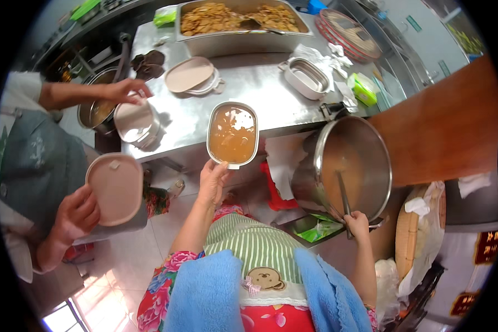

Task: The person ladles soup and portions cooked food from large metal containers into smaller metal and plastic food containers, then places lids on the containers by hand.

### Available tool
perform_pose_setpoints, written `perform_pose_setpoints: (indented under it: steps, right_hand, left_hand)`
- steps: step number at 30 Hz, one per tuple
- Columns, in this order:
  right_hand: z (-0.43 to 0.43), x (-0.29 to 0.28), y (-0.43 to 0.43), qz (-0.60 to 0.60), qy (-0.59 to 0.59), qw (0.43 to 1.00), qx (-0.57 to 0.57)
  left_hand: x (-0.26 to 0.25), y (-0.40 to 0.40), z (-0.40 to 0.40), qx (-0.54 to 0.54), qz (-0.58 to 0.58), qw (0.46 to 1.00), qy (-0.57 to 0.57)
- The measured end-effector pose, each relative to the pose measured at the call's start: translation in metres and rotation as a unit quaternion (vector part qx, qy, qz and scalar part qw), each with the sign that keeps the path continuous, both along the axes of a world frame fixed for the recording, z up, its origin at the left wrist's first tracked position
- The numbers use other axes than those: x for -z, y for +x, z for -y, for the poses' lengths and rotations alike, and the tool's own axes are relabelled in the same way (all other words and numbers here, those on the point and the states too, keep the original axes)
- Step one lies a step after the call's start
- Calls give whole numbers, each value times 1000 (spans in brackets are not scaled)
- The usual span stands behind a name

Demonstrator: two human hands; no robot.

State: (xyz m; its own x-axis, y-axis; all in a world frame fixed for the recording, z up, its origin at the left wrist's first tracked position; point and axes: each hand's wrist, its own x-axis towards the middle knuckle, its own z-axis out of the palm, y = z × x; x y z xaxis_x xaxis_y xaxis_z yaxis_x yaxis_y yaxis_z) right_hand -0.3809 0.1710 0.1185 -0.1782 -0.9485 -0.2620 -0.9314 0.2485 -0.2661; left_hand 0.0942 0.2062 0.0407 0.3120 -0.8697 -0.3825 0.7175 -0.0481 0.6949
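Observation:
My left hand (215,176) grips the near end of an oval food container (232,135) filled with brown soup, held level off the front edge of the steel table. My right hand (357,224) is closed around the handle of a metal ladle (343,193). The ladle's bowl is hidden in the soup inside a large stainless steel stockpot (315,178), which stands to my right. To the left, a co-worker's hand rests at a lidded pale container (137,122) on the table, and that person's other hand holds a pinkish oval lid (115,189).
On the steel table (261,83) are loose oval lids (189,74), an empty oval metal container (307,78), a deep tray (240,43) of sliced food, crumpled tissues and a green tissue pack (363,89). A brown wooden surface (444,128) adjoins the pot at right; a woven basket (408,236) lies below.

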Motion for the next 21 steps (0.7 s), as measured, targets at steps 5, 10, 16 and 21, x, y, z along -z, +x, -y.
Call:
perform_pose_setpoints:
  steps: [5, 10, 16, 21]
  right_hand:
    - [16, -13, 31, -132, 74, 988, -42]
    - [26, -8, 66, -231, -27, 964, -128]
    - [41, -27, 188, -10, -79, 967, -240]
    - [52, 5, 301, 219, 62, 936, -267]
  left_hand:
    - [0, 23, -25, -60, -17, 998, -4]
    - [40, 42, -32, -126, -14, 992, -10]
    - [62, 57, -24, -203, -101, 965, -134]
    - [43, 75, -12, -158, -62, 983, -71]
